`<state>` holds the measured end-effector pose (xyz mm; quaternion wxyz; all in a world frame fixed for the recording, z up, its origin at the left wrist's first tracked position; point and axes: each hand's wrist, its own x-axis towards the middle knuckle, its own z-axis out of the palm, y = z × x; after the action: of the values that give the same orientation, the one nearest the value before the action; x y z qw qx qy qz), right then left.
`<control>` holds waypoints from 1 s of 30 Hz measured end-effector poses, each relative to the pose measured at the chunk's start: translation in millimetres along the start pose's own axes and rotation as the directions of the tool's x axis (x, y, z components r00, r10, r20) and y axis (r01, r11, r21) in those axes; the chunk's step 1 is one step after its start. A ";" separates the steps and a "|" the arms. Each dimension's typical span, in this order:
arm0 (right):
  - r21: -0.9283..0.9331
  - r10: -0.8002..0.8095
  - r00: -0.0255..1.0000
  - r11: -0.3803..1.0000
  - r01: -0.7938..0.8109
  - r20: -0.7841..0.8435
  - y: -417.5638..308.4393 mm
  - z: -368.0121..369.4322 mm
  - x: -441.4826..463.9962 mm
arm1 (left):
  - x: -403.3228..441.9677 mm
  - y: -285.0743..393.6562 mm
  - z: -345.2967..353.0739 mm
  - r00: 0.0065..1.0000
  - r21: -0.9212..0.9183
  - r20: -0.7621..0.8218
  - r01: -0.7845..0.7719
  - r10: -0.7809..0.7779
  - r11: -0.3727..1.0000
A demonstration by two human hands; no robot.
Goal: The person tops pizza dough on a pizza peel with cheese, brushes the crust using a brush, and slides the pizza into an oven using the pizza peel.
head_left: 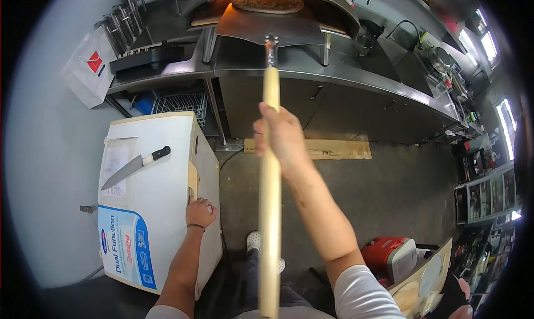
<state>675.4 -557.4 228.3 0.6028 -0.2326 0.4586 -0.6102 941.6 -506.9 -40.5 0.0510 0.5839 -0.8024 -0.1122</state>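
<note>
My right hand (pixel 282 134) is wrapped round the pale wooden handle of a pizza peel (pixel 271 91). The peel's metal blade (pixel 261 30) reaches into the mouth of a glowing pizza oven (pixel 347 10). A pizza (pixel 268 3) lies at the blade's far end; I cannot tell how much of it rests on the metal. My left hand (pixel 201 212) is closed at the edge of a white chest freezer (pixel 167 202), just below its cream handle (pixel 193 180). What those fingers hold, if anything, is hidden.
A knife (pixel 136 167) lies on the freezer lid. The oven stands on a steel counter (pixel 356 77) with metal pitchers (pixel 125 21) to its left. At lower right are a red cooler (pixel 389 258) and wooden boards (pixel 409 297). Flat cardboard (pixel 334 148) lies along the cabinet base.
</note>
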 end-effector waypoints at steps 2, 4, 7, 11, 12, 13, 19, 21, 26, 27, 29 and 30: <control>0.053 -0.027 0.999 0.998 0.028 -0.021 12.9 20.9 11.3 | -0.3 4.3 -5.1 1.000 -0.003 0.013 0.025 -0.025 1.000; 0.140 -0.073 0.997 0.987 0.075 -0.019 26.2 46.7 31.4 | 1.3 -5.4 21.9 0.985 -0.219 -0.004 0.168 -0.173 0.961; 0.216 -0.114 0.985 0.966 0.140 -0.128 36.6 116.5 85.1 | 2.3 1.0 -5.6 0.998 0.003 0.018 -0.065 0.065 0.998; 0.118 -0.042 0.998 0.992 0.047 -0.038 42.3 131.6 33.9 | 0.6 -0.3 -4.8 0.999 -0.006 0.002 -0.034 0.034 0.999; 0.076 0.011 1.000 0.997 -0.012 0.009 41.0 106.1 14.1 | 0.6 -1.8 3.7 0.999 -0.039 -0.027 -0.032 0.031 0.999; 0.035 0.070 0.996 0.997 -0.072 0.048 35.7 73.2 -5.9 | 1.2 -1.2 12.0 0.993 -0.144 -0.002 0.114 -0.116 0.983; -0.189 0.322 0.942 0.935 -0.301 0.095 2.2 -84.7 -87.5 | -0.5 3.1 -2.6 1.000 0.000 -0.014 0.017 -0.017 1.000; -0.320 0.357 0.932 0.892 -0.319 0.067 9.8 -127.6 -105.9 | -2.8 5.2 -4.1 1.000 0.009 -0.016 0.013 -0.013 1.000; -0.333 0.446 0.895 0.847 -0.415 0.020 92.6 -218.8 -168.7 | -0.3 3.0 -0.9 0.999 0.045 -0.033 0.009 -0.007 0.999; -0.331 0.457 0.889 0.840 -0.430 0.003 118.6 -230.7 -188.0 | -0.9 1.9 1.3 1.000 0.055 -0.023 0.004 -0.003 0.998; -0.418 0.447 0.893 0.802 -0.428 -0.055 179.9 -246.8 -227.3 | -1.1 4.8 0.6 1.000 0.069 -0.031 0.002 0.000 0.998; -0.478 0.479 0.874 0.752 -0.453 -0.075 214.7 -257.2 -243.9 | -2.4 9.1 -2.1 0.999 0.085 0.010 0.033 -0.034 0.996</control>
<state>612.6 -222.5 -7.6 0.6703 -0.2690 0.6228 -0.3008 934.4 -502.2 -36.2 0.0200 0.5982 -0.7969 -0.0822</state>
